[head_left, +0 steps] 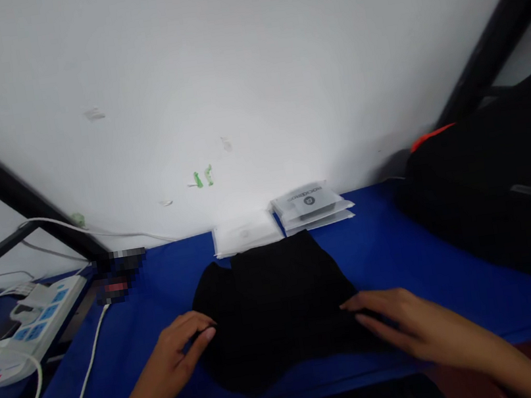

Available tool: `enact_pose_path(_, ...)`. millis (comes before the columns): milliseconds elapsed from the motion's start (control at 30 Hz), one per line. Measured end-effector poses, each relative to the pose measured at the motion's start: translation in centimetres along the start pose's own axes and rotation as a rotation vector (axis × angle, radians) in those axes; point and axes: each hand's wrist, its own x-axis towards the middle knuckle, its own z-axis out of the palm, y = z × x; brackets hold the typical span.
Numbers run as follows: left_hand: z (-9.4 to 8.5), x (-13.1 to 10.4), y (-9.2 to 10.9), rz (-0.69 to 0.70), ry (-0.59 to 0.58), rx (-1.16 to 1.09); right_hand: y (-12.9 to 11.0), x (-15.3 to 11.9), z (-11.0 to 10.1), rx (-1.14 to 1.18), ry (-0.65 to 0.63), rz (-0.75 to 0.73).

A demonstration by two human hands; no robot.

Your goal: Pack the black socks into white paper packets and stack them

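Observation:
A piece of black cloth (281, 303), perhaps a garment, lies spread on the blue tabletop (159, 321) in front of me. Its exact kind does not show. My left hand (182, 348) pinches the cloth's left edge between thumb and fingers. At the opposite edge, my right hand (396, 319) has its thumb and fingers closed on the cloth too. Just behind the cloth rest a flat white zip pouch (248, 231) and a small stack of translucent zip pouches (311, 205), the top one with dark printing.
A large black bag (494, 191) with an orange edge fills the right side. On the left are a white power strip (46, 318) with plugs and a white cable (89, 371) crossing the tabletop. A white wall (248, 82) rises behind, between dark frame bars.

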Motion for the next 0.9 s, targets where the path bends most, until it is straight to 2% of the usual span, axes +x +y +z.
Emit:
enact_pose_path(100, 0.0, 1.4, -0.4, -0.013, 0.076, 0.161, 1.0, 2.5, -1.3, 0.036, 0.046, -0.008)
enact_pose_path(167, 0.1, 2.9, -0.8, -0.023, 0.079, 0.327, 2.1, 4.7, -1.8, -0.009, 0.095, -0.028)
enact_pose_path(300, 0.7, 6.7, -1.3, -0.013, 0.057, 0.614, 4.6, 9.3, -1.3, -0.29, 0.182, -0.086)
enact_pose_path(433, 2.0, 10.7, -1.5, 0.03, 0.084, 0.647, 6.0, 12.5, -0.3, -0.441, 0.255, -0.174)
enact_pose_path(567, 3.0, 13.1, -1.9, 0.051, 0.019, 0.576, 6.7, 14.0, -0.1, -0.436, 0.257, -0.18)
enact_pose_path(667, 2.9, 13.3, -1.8, 0.058, 0.011, 0.557, 6.9, 13.9, -0.6, -0.408, 0.278, -0.183)
enact_pose_path(733, 2.4, 12.5, -1.0, 0.058, 0.044, 0.537, 6.6, 12.9, -1.3, -0.351, 0.316, -0.223)
enact_pose_path(833, 1.5, 10.1, 1.0, 0.133, 0.089, 0.428, 5.4, 10.1, -2.3, -0.212, 0.357, -0.337)
enact_pose_path(900, 1.2, 8.1, 2.3, 0.212, 0.043, 0.325, 4.5, 7.7, -2.5, -0.149, 0.289, -0.376)
